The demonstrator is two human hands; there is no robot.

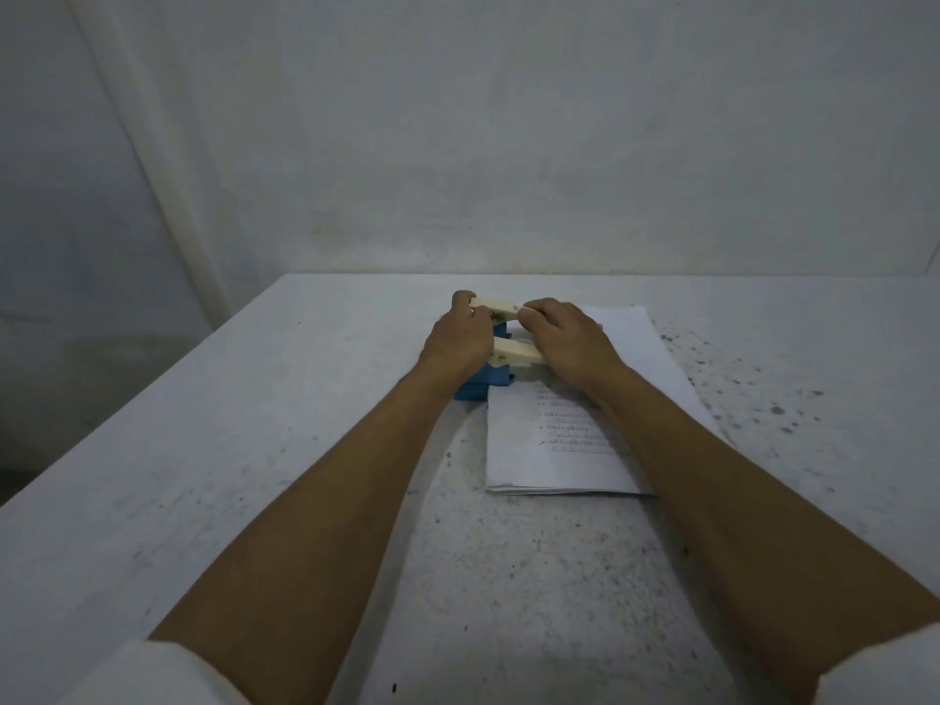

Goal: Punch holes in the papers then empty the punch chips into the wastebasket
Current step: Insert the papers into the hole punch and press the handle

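A blue hole punch [483,386] with two cream levers [513,351] stands on the grey table [254,450], at the left edge of a stack of printed papers [554,450]. The stack's left edge sits in the punch. My left hand [460,338] lies over the left ends of both levers, fingers curled on the far one. My right hand [567,338] rests over their right ends, thumb and fingers pinching the far lever [496,305]. Both hands hide much of the punch. No wastebasket is in view.
The table runs up to a pale wall [508,145] at the back. Its left edge [168,363] drops to a dark floor. Dark specks mark the table surface at the right [763,399].
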